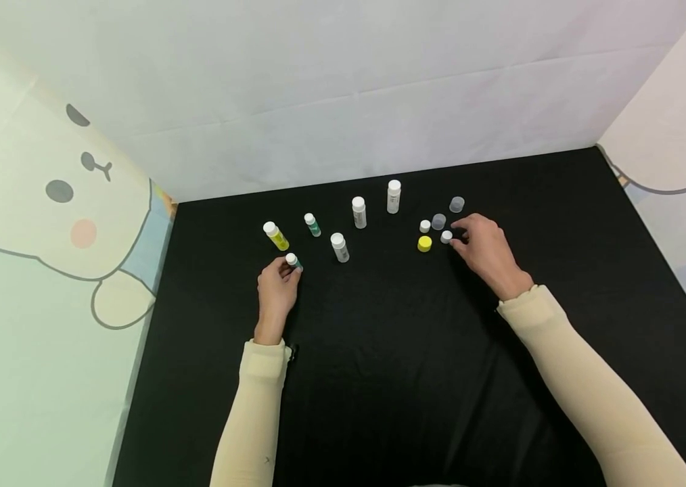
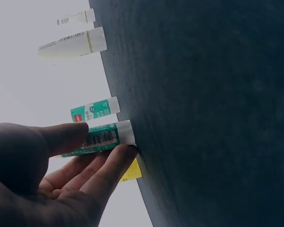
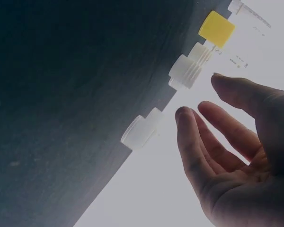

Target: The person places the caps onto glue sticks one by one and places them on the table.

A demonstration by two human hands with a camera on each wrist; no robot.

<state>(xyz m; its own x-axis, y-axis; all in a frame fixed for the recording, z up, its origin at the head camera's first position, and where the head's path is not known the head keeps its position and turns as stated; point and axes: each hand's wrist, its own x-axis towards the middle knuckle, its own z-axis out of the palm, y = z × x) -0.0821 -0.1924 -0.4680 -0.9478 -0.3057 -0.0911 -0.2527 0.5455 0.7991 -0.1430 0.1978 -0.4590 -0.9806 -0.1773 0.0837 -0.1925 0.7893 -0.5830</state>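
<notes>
Pinching a green tube (image 1: 296, 265) between the thumb and curled fingers of the left grip (image 1: 277, 289), to the left of the nearest white tube (image 1: 339, 247) and slightly on its near side. Holding that green tube with its white end uppermost in the head view. Spreading the thumb and fingers of the right grip (image 1: 488, 251) apart in a loose curve, holding nothing, well to the right of the nearest white tube and just beside a small white cap (image 1: 446, 237); not showing clearly whether touching it.

Showing a yellow cap (image 1: 425, 244), another white cap (image 1: 425, 226), a translucent cap (image 1: 438, 222) and a farther translucent cap (image 1: 456, 204), all well to the right of the nearest white tube. Seeing a second green tube (image 1: 314, 226) beyond that landmark and to its left, a yellow tube (image 1: 279, 240) farther left of it, a middle white tube (image 1: 359, 214) beyond it and to its right, and a back white tube (image 1: 394, 199) farther still that way.

Spreading a black table (image 1: 379, 379) under and around the nearest white tube, hanging a white backdrop (image 1: 349, 101) beyond it, and stretching cream sleeves (image 1: 262, 406) in from its near side.
</notes>
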